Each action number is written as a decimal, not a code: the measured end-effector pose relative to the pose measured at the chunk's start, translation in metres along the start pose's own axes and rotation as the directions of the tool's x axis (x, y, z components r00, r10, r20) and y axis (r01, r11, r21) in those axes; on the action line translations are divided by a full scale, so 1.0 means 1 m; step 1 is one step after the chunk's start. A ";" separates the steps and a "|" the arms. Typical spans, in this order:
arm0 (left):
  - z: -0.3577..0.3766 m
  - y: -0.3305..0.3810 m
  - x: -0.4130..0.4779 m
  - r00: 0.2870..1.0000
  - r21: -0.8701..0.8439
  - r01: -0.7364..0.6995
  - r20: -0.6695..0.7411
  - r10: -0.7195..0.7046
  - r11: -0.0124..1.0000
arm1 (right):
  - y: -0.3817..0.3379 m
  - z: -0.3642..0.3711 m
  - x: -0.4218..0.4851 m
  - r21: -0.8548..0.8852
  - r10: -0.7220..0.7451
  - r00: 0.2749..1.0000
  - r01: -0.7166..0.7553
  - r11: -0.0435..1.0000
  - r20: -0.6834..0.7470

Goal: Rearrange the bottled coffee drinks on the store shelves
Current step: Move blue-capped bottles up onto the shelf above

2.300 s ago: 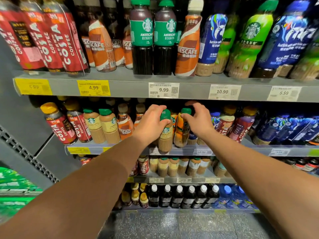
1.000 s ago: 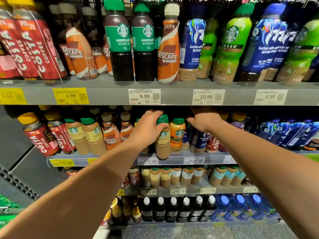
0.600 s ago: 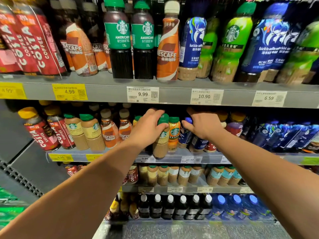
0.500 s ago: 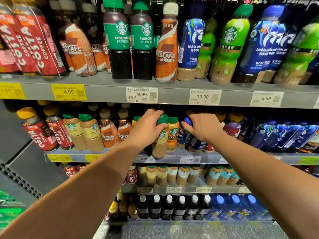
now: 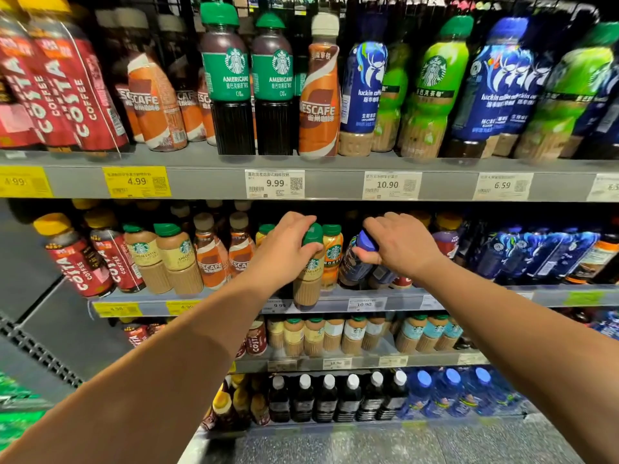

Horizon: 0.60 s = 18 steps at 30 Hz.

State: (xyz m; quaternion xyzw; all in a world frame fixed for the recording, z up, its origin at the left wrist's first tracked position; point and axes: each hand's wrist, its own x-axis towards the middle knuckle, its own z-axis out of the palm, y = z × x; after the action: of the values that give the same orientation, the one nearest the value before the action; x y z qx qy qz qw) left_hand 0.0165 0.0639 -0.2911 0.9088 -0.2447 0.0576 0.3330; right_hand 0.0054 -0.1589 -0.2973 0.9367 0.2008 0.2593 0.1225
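Left hand point(image 5: 284, 249) clamped over green cap of Starbucks cheese latte bottle point(image 5: 306, 279), bottle upright at front edge of second shelf point(image 5: 418, 298), probably being faced forward. Right hand point(image 5: 400, 244) closed round blue cap of dark blue bottle point(image 5: 356, 262), tilted left, likely mid-reposition. Blue bottle label blurred, base hidden; bottles behind both hands lost in shadow.

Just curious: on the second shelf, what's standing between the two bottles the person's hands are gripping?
In the head view, one orange Starbucks bottle with a green cap stands between the cheese latte bottle in the left hand and the tilted blue-capped bottle in the right hand.
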 end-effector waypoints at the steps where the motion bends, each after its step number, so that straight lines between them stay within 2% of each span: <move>1: -0.001 0.001 0.000 1.000 -0.003 -0.005 0.001 0.005 1.000 | 0.000 -0.005 0.000 0.000 0.001 1.000 -0.001 1.000 0.000; 8: -0.005 0.017 0.005 0.999 -0.029 -0.042 0.002 0.042 0.999 | -0.001 -0.023 -0.015 0.025 0.057 0.996 -0.059 0.998 0.062; 11: 0.000 0.028 0.011 0.997 -0.042 -0.068 0.020 0.069 0.997 | 0.002 -0.025 -0.031 0.023 0.094 0.995 -0.095 0.995 0.037; 16: 0.019 0.053 0.026 0.991 -0.064 -0.121 0.049 0.124 0.991 | 0.012 -0.022 -0.057 0.045 0.139 0.985 -0.145 0.988 0.104; 18: 0.028 0.060 0.034 0.992 -0.062 -0.108 0.063 0.112 0.992 | 0.015 -0.023 -0.067 0.001 0.142 0.981 -0.144 0.990 0.135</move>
State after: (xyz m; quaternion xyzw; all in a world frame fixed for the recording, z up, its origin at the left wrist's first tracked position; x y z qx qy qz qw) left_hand 0.0157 -0.0069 -0.2687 0.8851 -0.3071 0.0383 0.3476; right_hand -0.0544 -0.1989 -0.3019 0.9647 0.1257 0.2024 0.1117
